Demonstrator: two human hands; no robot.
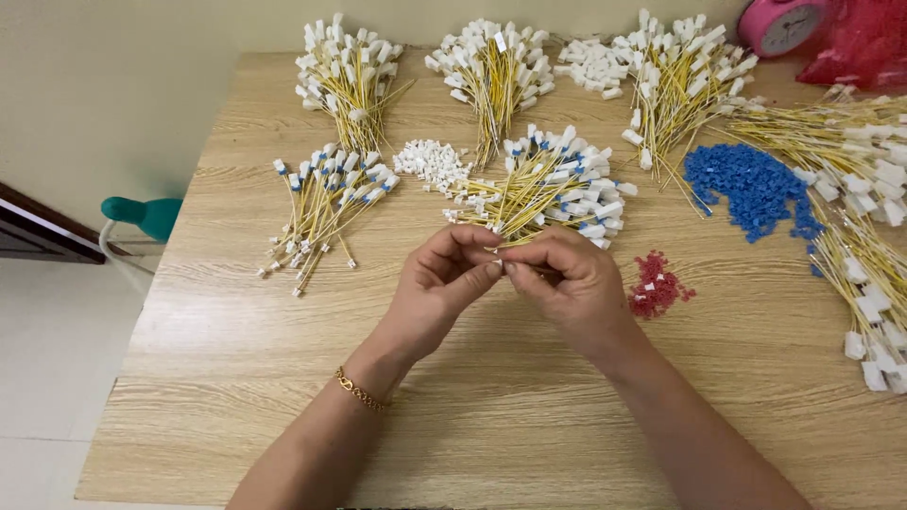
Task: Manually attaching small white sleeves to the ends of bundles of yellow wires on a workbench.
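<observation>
My left hand point(440, 288) and my right hand point(570, 283) meet over the middle of the wooden table point(491, 416). Their fingertips pinch together on the near end of a thin yellow wire point(499, 248). What sits at that tip is too small to tell. The wire reaches back into a bundle of yellow wires with white and blue connectors point(553, 189) just beyond my fingers. A gold bracelet point(360, 391) circles my left wrist.
More yellow wire bundles lie at the back: point(345, 76), point(491, 66), point(680, 80), front left point(326, 203), and along the right edge point(864, 217). Small-part piles: white point(432, 162), white point(590, 64), blue point(751, 189), red point(655, 286). A pink clock point(782, 25) stands far right.
</observation>
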